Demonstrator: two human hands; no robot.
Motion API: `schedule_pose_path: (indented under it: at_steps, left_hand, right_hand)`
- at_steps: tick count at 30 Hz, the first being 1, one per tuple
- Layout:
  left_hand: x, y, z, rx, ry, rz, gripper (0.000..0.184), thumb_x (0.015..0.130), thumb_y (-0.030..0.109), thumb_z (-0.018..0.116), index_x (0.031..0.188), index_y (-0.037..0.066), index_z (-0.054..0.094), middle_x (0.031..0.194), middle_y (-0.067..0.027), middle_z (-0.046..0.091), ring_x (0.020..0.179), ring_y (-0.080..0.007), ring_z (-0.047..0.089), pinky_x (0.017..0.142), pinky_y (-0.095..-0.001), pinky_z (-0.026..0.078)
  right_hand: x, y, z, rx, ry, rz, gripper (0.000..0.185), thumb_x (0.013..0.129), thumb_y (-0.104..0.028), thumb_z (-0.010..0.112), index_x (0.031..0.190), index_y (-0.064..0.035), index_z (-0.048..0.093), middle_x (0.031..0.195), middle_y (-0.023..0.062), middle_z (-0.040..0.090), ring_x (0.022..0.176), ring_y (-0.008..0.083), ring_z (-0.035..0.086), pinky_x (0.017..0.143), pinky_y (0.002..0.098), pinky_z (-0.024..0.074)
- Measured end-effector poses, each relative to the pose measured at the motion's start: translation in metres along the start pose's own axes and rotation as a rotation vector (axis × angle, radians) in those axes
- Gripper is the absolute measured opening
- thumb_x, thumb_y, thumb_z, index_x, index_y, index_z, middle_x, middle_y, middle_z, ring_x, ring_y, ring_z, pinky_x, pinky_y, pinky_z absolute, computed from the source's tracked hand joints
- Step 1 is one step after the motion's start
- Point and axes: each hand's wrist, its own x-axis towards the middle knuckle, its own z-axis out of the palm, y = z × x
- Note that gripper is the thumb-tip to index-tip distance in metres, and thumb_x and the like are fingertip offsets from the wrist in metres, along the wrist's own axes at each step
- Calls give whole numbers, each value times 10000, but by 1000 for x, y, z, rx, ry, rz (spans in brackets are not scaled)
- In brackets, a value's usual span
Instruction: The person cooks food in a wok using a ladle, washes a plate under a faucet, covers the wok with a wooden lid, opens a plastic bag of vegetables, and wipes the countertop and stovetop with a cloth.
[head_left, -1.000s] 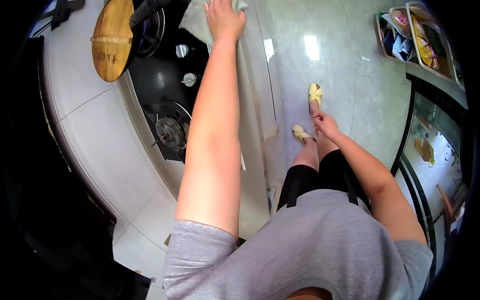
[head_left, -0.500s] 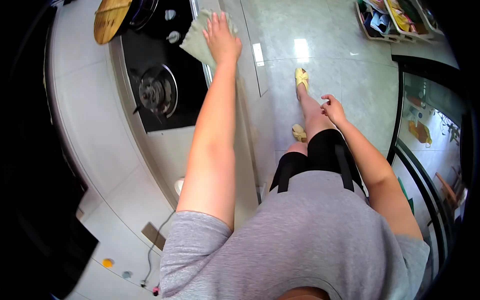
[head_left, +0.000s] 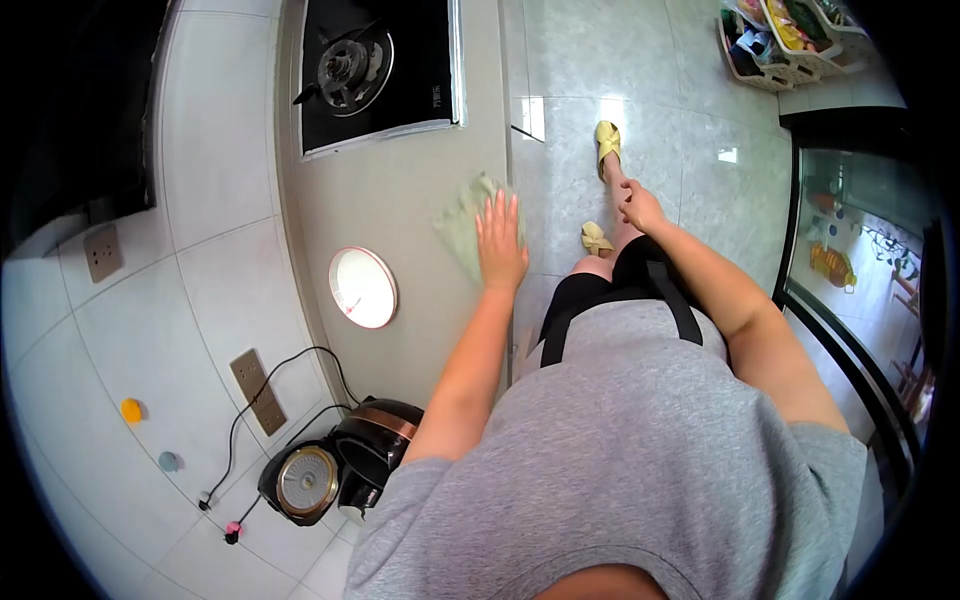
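My left hand (head_left: 501,240) lies flat on a pale green cloth (head_left: 462,228), its fingers stretched out, near the front edge of the grey counter (head_left: 400,190). The cloth is slightly blurred. To the left of the cloth sits a white plate (head_left: 363,288) with a reddish rim. My right hand (head_left: 640,207) hangs in the air over the floor by my leg, touching no object; its fingers are loosely curled and partly apart.
The black gas stove (head_left: 410,60) is set in the counter beyond the cloth. An open black rice cooker (head_left: 375,440) stands nearer me, by wall sockets (head_left: 258,392) and cables. Baskets (head_left: 790,60) of packages are at the far right, near a glass-panelled black frame (head_left: 790,210).
My left hand and the cloth have moved from the stove's front edge onto the counter nearer me. The view has shifted, bringing the plate and rice cooker into sight.
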Motion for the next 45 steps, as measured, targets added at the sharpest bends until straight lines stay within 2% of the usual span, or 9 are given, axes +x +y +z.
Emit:
schedule_pose_path:
  at_steps: [7, 9, 14, 18, 21, 25, 32, 43, 45]
  left_hand:
    - [-97, -10, 2, 54, -146, -59, 983, 680, 59, 772, 1532, 161, 292, 1587, -106, 277, 1453, -352, 273, 1172, -548, 255]
    - [-104, -13, 4, 58, -147, -38, 988, 675, 64, 772, 1532, 159, 291, 1588, -110, 275, 1454, -358, 271, 1167, -555, 256]
    - [-79, -17, 2, 72, -221, 38, 994, 671, 75, 766, 1538, 157, 288, 1598, -111, 258, 1452, -367, 275, 1162, -556, 259]
    - [9, -8, -2, 73, -167, 75, 963, 700, 126, 765, 1536, 124, 287, 1588, -131, 270, 1434, -397, 288, 1156, -552, 267]
    - [101, 3, -9, 50, -133, 63, 967, 694, 98, 765, 1534, 108, 284, 1586, -131, 274, 1434, -392, 290, 1162, -539, 265]
    - [226, 15, -11, 125, -134, 28, 1009, 675, 56, 762, 1546, 119, 257, 1595, -109, 259, 1444, -361, 287, 1172, -511, 271]
    - [415, 21, -9, 148, -9, 65, 980, 671, -1, 745, 1530, 106, 286, 1584, -111, 279, 1445, -353, 290, 1181, -488, 266]
    - [631, 18, -3, 75, 195, 165, 889, 668, -24, 720, 1480, 94, 378, 1546, -128, 354, 1411, -370, 345, 1164, -486, 295]
    - [659, 16, 0, 98, 226, 192, 875, 686, 24, 727, 1483, 109, 378, 1548, -120, 354, 1406, -359, 357, 1174, -472, 285]
  right_hand:
    - [4, 20, 5, 4, -6, -82, 486, 814, -58, 577, 1293, -9, 516, 858, 181, 673, 635, 251, 694, 621, 379, 552]
    - [-6, 11, -3, 70, -52, 72, 477, 808, -53, 575, 1280, -8, 524, 830, 184, 666, 633, 253, 692, 620, 376, 553]
    - [-13, -23, -36, 166, 7, 56, 464, 803, -49, 575, 1262, -3, 533, 817, 180, 664, 617, 257, 683, 594, 377, 552]
    - [22, 3, -51, 234, 36, 4, 429, 814, -42, 572, 1241, -10, 549, 813, 166, 658, 610, 250, 671, 555, 377, 545]
    - [68, 23, -64, 243, -67, 186, 395, 825, -8, 564, 1220, -3, 553, 839, 150, 642, 593, 251, 657, 527, 362, 540]
    - [131, 54, -83, 302, -26, 343, 385, 825, -8, 542, 1209, -17, 567, 853, 135, 652, 576, 247, 666, 524, 338, 539]
    - [196, 63, -147, 355, 135, 326, 373, 814, 13, 545, 1185, -20, 578, 825, 129, 638, 588, 214, 670, 491, 335, 519]
    - [206, 67, -180, 568, 82, 553, 324, 823, 2, 529, 1137, -17, 608, 798, 117, 658, 608, 196, 663, 505, 299, 504]
    - [204, 75, -182, 550, 74, 545, 342, 846, 6, 488, 1167, -56, 585, 837, 113, 665, 619, 199, 665, 507, 296, 504]
